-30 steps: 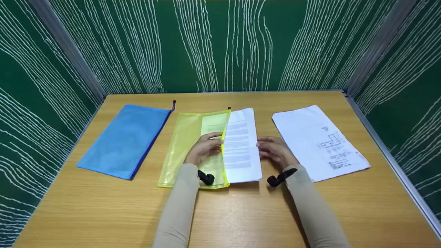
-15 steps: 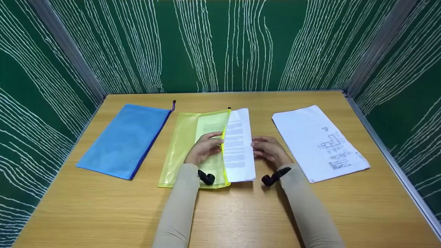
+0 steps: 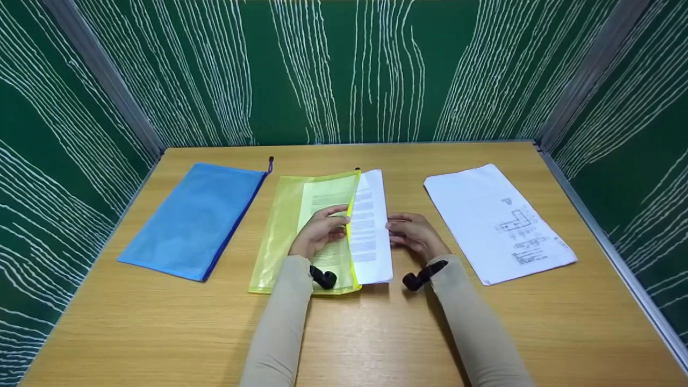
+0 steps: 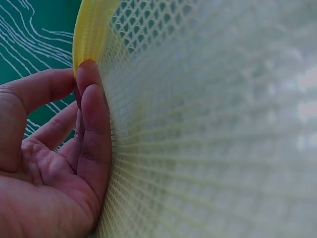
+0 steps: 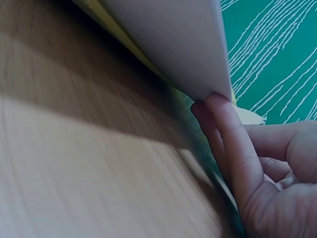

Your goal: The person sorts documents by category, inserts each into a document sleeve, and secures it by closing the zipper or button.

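Note:
A yellow mesh zip pouch [image 3: 279,226] lies mid-table, its opening facing right. My left hand [image 3: 320,232] pinches the zip edge of the pouch; in the left wrist view the thumb and fingers meet on the yellow zip strip [image 4: 90,34]. Printed papers [image 3: 371,236] stand partly inside the pouch, a strip of them showing to the right of the zip edge. My right hand [image 3: 416,235] holds the papers by their outer edge. In the right wrist view its fingertips [image 5: 218,101] press under that edge, which tilts up above the wood.
A blue zip pouch [image 3: 196,220] lies at the left. On the right rests another stack of papers [image 3: 473,215] with a drawing on top. Green walls [image 3: 333,70] with white lines close off the table's back and sides.
The papers have slid left, deeper into the yellow pouch, and my right hand has moved left with them. The left hand has stayed nearly in place on the zip edge.

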Demonstrator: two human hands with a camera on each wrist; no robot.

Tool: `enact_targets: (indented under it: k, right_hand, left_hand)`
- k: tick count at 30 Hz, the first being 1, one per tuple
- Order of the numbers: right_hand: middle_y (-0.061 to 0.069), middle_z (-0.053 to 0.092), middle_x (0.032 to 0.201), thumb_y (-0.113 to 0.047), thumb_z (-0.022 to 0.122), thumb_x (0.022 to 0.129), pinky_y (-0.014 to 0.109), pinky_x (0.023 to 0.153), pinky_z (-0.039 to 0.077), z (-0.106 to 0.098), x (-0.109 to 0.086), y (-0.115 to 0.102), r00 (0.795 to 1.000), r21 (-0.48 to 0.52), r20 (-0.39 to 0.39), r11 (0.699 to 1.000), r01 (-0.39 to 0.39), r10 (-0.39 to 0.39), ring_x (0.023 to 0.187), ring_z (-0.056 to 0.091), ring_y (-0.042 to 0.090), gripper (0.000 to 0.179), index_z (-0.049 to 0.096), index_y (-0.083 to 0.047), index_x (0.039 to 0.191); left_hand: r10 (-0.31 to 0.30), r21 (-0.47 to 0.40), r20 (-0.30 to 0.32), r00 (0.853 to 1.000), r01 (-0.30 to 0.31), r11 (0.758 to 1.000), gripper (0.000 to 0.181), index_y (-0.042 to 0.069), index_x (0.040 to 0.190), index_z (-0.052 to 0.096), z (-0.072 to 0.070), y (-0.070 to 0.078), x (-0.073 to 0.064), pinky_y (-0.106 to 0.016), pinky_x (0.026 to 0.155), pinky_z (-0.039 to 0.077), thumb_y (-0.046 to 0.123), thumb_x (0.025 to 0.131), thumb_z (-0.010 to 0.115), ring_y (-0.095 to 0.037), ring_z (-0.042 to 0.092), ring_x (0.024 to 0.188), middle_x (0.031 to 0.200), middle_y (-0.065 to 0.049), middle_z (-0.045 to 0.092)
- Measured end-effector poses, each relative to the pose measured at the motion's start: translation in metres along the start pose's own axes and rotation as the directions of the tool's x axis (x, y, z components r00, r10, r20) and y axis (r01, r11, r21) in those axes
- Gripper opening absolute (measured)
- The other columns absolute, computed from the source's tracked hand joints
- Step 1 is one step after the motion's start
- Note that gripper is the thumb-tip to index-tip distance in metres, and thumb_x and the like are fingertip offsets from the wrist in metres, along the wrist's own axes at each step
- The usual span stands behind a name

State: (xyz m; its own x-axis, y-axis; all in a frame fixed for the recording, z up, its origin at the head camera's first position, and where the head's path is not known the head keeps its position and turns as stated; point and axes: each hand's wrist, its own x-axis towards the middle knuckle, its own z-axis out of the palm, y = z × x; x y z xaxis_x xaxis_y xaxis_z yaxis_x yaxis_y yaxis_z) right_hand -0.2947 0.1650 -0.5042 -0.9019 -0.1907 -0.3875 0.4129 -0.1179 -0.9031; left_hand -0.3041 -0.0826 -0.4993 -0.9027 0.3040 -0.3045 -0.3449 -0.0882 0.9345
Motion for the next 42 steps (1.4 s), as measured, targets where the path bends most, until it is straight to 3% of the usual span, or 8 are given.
enact_targets:
  k: [7, 14, 37, 42]
  right_hand:
    - [0.004, 0.062, 0.095, 0.002, 0.059, 0.092, 0.024, 0.068, 0.058, 0.004, 0.0, -0.001, 1.0, 0.001, 0.009, 1.0, 0.004, -0.004, 0.076, 0.066, 0.014, 0.05, 0.041, 0.007, 0.138]
    - [0.007, 0.062, 0.1, 0.003, 0.057, 0.092, 0.025, 0.066, 0.058, 0.01, 0.001, 0.002, 0.999, 0.016, 0.028, 1.0, 0.025, -0.025, 0.078, 0.068, 0.015, 0.052, 0.039, 0.008, 0.14]
    - [0.012, 0.058, 0.113, 0.002, 0.062, 0.09, 0.025, 0.074, 0.058, 0.029, 0.002, -0.006, 0.997, -0.019, -0.055, 0.998, -0.058, 0.057, 0.083, 0.067, 0.016, 0.047, 0.048, 0.001, 0.135]
    - [0.012, 0.06, 0.108, 0.004, 0.061, 0.09, 0.025, 0.073, 0.058, 0.031, 0.002, -0.006, 0.999, -0.024, -0.028, 0.999, -0.031, 0.03, 0.081, 0.067, 0.015, 0.045, 0.048, 0.006, 0.132]
  left_hand:
    - [0.0, -0.022, -0.003, 1.0, 0.0, 1.0, 0.049, 0.012, 0.137, 0.054, 0.001, 0.0, -0.001, -0.024, 0.062, 0.051, 0.008, 0.089, 0.066, -0.013, 0.058, 0.061, 0.081, -0.001, 0.061]
    - [0.002, -0.03, 0.001, 1.0, -0.002, 1.0, 0.049, 0.014, 0.137, 0.054, 0.003, 0.0, -0.001, -0.023, 0.062, 0.051, 0.009, 0.089, 0.066, -0.011, 0.058, 0.063, 0.091, -0.003, 0.061]
    - [-0.01, -0.076, -0.013, 1.0, 0.009, 0.997, 0.048, 0.012, 0.135, 0.055, 0.009, 0.001, 0.001, -0.023, 0.058, 0.052, 0.008, 0.088, 0.067, -0.01, 0.059, 0.059, 0.078, -0.001, 0.066]
    - [-0.009, -0.068, -0.014, 1.0, 0.008, 0.998, 0.048, 0.013, 0.136, 0.055, 0.011, 0.002, 0.0, -0.023, 0.06, 0.052, 0.008, 0.089, 0.066, -0.011, 0.059, 0.061, 0.079, -0.001, 0.065]
